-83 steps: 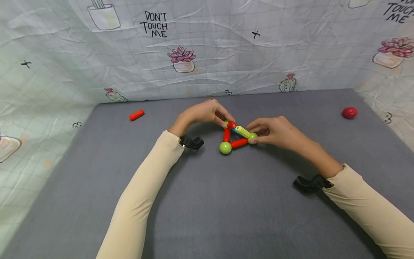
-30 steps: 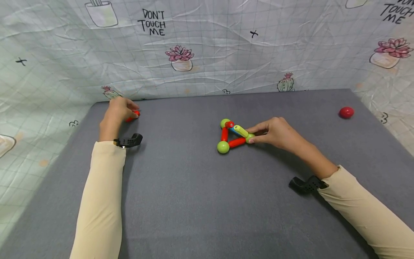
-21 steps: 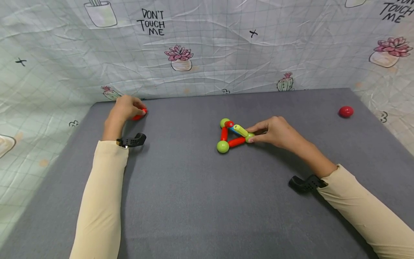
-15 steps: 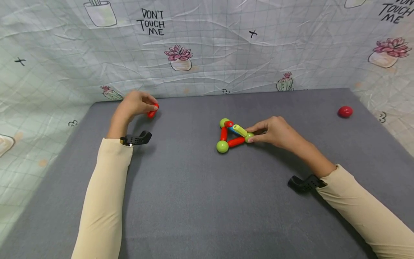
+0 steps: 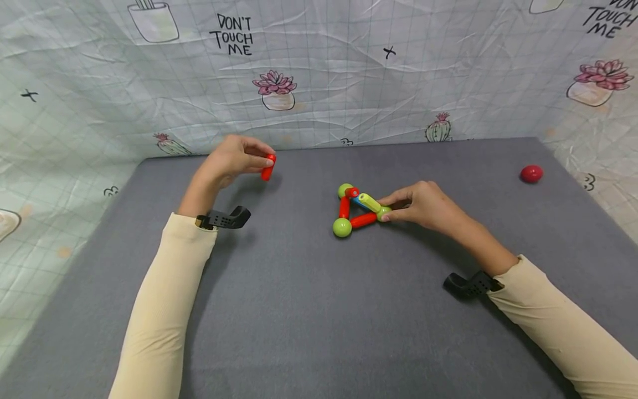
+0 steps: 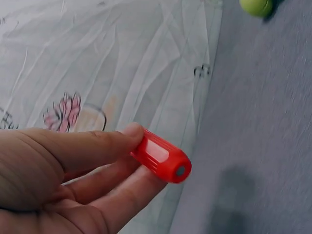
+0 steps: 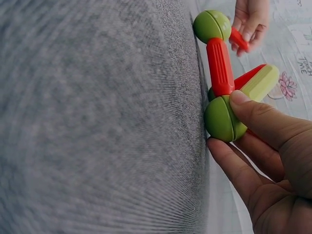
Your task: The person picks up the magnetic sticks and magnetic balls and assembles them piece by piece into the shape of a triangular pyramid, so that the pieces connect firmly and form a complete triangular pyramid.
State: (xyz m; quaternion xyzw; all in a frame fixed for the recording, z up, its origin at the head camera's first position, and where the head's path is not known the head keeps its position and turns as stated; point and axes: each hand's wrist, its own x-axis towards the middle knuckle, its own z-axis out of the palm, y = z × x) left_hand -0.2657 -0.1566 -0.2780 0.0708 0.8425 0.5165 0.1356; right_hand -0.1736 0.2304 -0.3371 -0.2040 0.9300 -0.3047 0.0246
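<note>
My left hand point(image 5: 235, 160) pinches a red magnetic rod point(image 5: 267, 169) between thumb and fingers, held above the table's back left. A grey metal disc shows on the rod's end point(image 6: 181, 170) in the left wrist view. Right of centre lies a triangle of green balls joined by two red rods and a blue rod point(image 5: 360, 201). From its back ball point(image 5: 345, 190) a short red rod point(image 5: 352, 192) sticks up; a yellow-green rod point(image 5: 369, 202) slants up from the right ball point(image 7: 219, 119). My right hand point(image 5: 423, 205) pinches that right ball, thumb on one side, fingers on the other.
A loose red ball point(image 5: 531, 174) lies at the far right of the grey table point(image 5: 319, 321). A printed cloth point(image 5: 329, 72) hangs behind the back edge. Black wrist mounts point(image 5: 224, 218) jut out from both wrists.
My left hand left the triangle's back ball, reached to the far left, took the red rod lying there and carried it up and rightward. My right hand has stayed on the right ball.
</note>
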